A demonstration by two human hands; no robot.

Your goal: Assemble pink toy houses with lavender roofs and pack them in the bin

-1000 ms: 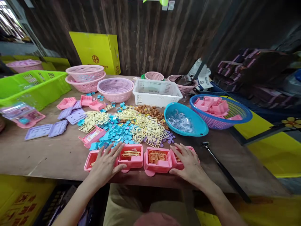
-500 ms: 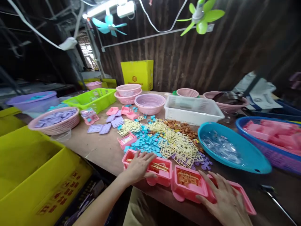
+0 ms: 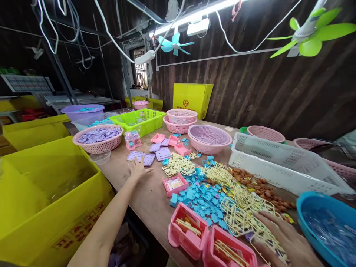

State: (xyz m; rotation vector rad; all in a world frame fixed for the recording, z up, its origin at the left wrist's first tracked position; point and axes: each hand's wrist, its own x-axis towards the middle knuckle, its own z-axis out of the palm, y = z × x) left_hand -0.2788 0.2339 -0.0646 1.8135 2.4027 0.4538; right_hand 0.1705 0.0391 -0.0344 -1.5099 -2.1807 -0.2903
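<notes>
The left hand (image 3: 138, 167) has an open grip, fingers spread flat and holding nothing; the fingertips reach the flat lilac plastic lids (image 3: 141, 157) lying on the brown wooden table (image 3: 147, 200), and seem just to touch the nearest one. The left arm is stretched far forward and across to the left, forearm bare, palm down. The right hand (image 3: 286, 243) also lies open, palm down, fingers spread over the pale yellow plastic part frames (image 3: 244, 213) at the near right of the table, pressing on them without closing round any.

Just before the right hand stand two pink plastic toy boxes (image 3: 189, 231) with yellow and orange parts inside, near the table's front edge. Between the hands lies a heap of small blue plastic tiles (image 3: 203, 198) and another pink box (image 3: 174, 183). Beyond the lilac lids sits a pink woven basket (image 3: 98, 138) full of more lilac pieces. A white slotted crate (image 3: 278, 163) and a blue bowl (image 3: 325, 222) stand to the right.
</notes>
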